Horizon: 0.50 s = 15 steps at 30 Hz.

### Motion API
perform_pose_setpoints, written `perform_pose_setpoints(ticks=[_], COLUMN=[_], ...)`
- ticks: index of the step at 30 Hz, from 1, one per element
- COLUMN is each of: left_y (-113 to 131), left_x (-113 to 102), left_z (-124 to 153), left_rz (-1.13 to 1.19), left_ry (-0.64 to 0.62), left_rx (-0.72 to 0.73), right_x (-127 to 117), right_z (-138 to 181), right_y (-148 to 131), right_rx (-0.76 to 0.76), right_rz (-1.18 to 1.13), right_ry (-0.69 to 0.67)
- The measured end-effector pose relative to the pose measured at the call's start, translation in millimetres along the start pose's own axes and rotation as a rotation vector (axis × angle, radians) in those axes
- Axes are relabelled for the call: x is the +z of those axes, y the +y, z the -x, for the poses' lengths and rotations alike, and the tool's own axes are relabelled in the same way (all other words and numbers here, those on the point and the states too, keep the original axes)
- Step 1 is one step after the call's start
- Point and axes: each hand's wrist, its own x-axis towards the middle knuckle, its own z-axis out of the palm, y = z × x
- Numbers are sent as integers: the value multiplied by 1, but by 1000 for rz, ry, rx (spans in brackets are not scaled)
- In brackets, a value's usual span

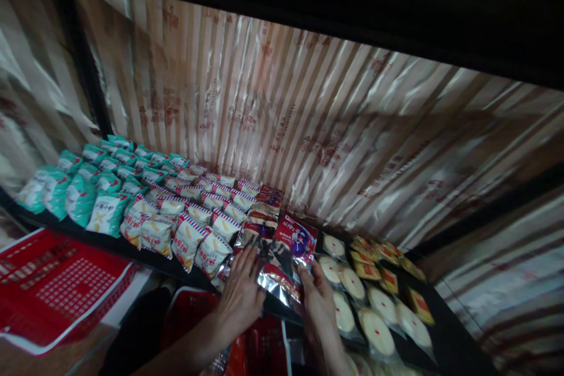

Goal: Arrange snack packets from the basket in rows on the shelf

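Note:
Both my hands rest on shiny silver and red snack packets [282, 264] at the front edge of a dark shelf [445, 338]. My left hand [241, 294] lies flat with fingers stretched over the left side of the packets. My right hand [318, 299] presses its fingers on the right side of the same packets. A red packet with a figure printed on it [296, 236] sits just behind them.
Teal packets [79, 194] and red-white-blue striped packets [198, 217] fill the shelf's left. Clear-wrapped round cakes [379, 329] and yellow-red packets [374, 258] lie at right. Red baskets [53, 288] stand below left. Striped foil backing [308, 111] lines the back.

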Motion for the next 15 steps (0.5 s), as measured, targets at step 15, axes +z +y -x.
perform_pose_setpoints(ticks=[15], left_y=[-2], left_x=[-12], left_z=[10], left_rz=[11], left_ry=[215], left_rx=[106], right_x=[63], right_z=[-84], right_y=[-26], right_rx=[-409], right_rz=[1151], right_ry=[-82])
